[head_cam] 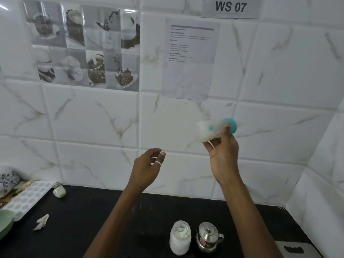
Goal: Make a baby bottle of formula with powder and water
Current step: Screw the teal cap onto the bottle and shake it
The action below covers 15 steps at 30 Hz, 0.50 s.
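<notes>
Baby bottle (pixel 207 130) lies sideways in right grip (pixel 223 153).

— From where does it look?
— One wide-angle view from the person's head, facing the tiled wall (pixel 93 118) almost straight on, from close by.
— How far down does it tilt?
— Little: the black tabletop (pixel 111 211) fills only the bottom strip. The left hand (pixel 147 164) and right hand (pixel 223 153) sit mid-frame, forearms entering from below.
</notes>
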Motion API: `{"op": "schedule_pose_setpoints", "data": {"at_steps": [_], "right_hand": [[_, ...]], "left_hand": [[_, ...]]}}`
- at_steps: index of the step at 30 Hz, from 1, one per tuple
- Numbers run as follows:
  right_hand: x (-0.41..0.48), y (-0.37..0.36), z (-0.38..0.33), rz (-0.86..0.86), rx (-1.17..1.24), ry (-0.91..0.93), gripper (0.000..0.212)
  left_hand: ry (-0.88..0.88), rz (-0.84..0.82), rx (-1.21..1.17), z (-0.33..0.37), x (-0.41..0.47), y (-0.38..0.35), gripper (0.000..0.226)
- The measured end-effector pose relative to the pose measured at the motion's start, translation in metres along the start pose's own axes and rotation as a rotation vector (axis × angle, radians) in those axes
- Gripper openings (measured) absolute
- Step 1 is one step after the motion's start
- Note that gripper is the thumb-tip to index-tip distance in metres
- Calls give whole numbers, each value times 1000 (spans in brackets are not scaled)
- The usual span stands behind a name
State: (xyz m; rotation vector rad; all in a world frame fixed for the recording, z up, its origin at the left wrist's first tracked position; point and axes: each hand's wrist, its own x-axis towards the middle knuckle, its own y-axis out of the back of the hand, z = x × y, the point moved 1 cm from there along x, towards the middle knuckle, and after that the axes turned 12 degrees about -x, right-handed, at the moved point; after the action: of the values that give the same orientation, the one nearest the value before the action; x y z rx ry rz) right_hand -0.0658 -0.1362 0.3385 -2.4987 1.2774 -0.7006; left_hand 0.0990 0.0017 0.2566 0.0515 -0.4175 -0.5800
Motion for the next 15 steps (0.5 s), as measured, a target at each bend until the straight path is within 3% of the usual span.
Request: {"op": "schedule_pose_setpoints", "data": {"at_steps": [4, 5, 8, 10, 15], "right_hand": [[-13, -6, 14, -189, -415, -30, 40], [-13, -3, 14, -190, -413, -17, 39], [-6, 4, 1, -46, -38, -6, 36], [-3, 7, -1, 15, 24, 10, 38], [-19, -5, 15, -226, -506, -17, 43]], "left_hand": [[-9, -5, 16, 2, 1, -3, 38], [-11, -9, 13, 3, 0, -4, 38], [-7, -9, 1, 2, -2, -3, 37], [-5, -4, 2, 1, -1, -1, 37], [-17, -13, 13, 2, 1, -5, 37]]}}
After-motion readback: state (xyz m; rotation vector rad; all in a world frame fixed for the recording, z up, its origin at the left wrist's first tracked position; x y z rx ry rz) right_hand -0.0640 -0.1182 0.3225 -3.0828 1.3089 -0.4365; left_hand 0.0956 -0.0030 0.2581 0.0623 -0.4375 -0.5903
